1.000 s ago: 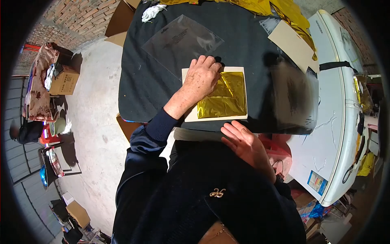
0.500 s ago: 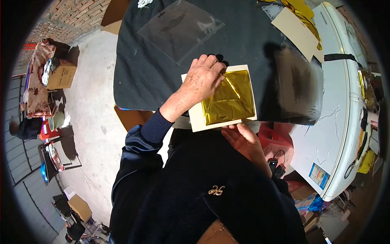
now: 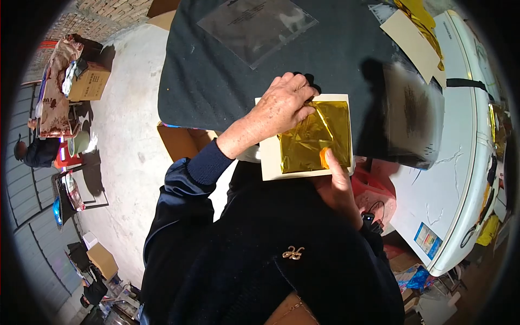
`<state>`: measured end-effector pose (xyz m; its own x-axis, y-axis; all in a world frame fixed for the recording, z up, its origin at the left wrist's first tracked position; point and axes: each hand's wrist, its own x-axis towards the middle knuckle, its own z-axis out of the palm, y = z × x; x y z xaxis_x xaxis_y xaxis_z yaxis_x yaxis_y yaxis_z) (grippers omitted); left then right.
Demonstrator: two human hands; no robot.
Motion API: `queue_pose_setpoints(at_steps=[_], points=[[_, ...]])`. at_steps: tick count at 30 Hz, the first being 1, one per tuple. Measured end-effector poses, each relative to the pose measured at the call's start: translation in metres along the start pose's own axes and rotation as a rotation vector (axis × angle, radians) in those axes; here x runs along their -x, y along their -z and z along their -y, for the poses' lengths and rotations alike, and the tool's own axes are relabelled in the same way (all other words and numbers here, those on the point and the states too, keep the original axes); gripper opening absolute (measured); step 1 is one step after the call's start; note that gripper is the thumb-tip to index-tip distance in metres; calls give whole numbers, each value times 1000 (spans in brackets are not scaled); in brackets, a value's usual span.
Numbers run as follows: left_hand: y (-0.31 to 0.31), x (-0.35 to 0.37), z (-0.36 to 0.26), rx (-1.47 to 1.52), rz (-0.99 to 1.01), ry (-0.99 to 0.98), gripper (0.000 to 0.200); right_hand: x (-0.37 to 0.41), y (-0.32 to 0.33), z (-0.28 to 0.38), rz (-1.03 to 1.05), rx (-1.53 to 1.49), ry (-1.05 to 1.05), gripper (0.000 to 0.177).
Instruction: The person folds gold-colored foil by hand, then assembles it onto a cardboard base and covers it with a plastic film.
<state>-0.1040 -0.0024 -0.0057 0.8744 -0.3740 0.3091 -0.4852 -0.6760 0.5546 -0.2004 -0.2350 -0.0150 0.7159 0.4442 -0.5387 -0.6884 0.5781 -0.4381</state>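
A folded gold foil sheet (image 3: 330,122) lies on a cream card (image 3: 271,160), whose border shows around it. The card is at the near edge of the dark cloth-covered table. My left hand (image 3: 284,105) reaches over the card's far left part, its fingers curled closed on the foil near the upper edge. At the near edge, my right hand (image 3: 341,189) grips the card, with the thumb pressed on the foil and the other fingers hidden underneath.
Clear plastic sleeves (image 3: 257,24) lie at the far side of the dark table (image 3: 216,81). More sleeves (image 3: 414,114), a cream card (image 3: 411,40) and loose gold foil (image 3: 420,19) are at the right, beside a white appliance (image 3: 439,184). Below the table is an open cardboard box (image 3: 181,143).
My right hand has closed on the near edge, its thumb now on top of the foil. My left hand stays at the foil's upper part. The view has shifted slightly.
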Motion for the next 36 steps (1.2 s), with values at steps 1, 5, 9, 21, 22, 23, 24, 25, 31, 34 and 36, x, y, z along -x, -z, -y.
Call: queue_pose_setpoints(at_steps=[1, 5, 9, 21, 22, 23, 24, 25, 31, 34, 36], points=[[2, 0, 1, 23, 9, 3, 35, -1, 3, 0, -13, -4, -6, 46], [18, 6, 11, 176, -49, -91, 30, -2, 12, -1, -78, -5, -24, 43], [45, 30, 24, 55, 19, -181, 26, -2, 14, -2, -72, 50, 15, 44], [57, 44, 23, -247, 132, -438, 34, 3, 6, 1, -94, 64, 2, 46], [56, 42, 24, -266, 128, -459, 33, 4, 3, 3, -96, 71, 1, 46], [56, 41, 26, -285, 124, -481, 32, 5, 0, 4, -97, 78, 1, 47], [56, 39, 26, -312, 123, -509, 33, 5, 0, 4, -100, 71, 1, 48], [55, 38, 27, -340, 123, -537, 33, 5, -1, 3, -103, 64, 2, 48], [55, 29, 26, -443, 64, -708, 30, 6, -1, 2, -86, 70, 10, 50], [52, 31, 28, -447, 131, -730, 31, 6, 0, 2, -77, 117, 37, 50], [48, 34, 31, -434, 172, -724, 30, 5, -1, 2, -91, 142, 70, 48]])
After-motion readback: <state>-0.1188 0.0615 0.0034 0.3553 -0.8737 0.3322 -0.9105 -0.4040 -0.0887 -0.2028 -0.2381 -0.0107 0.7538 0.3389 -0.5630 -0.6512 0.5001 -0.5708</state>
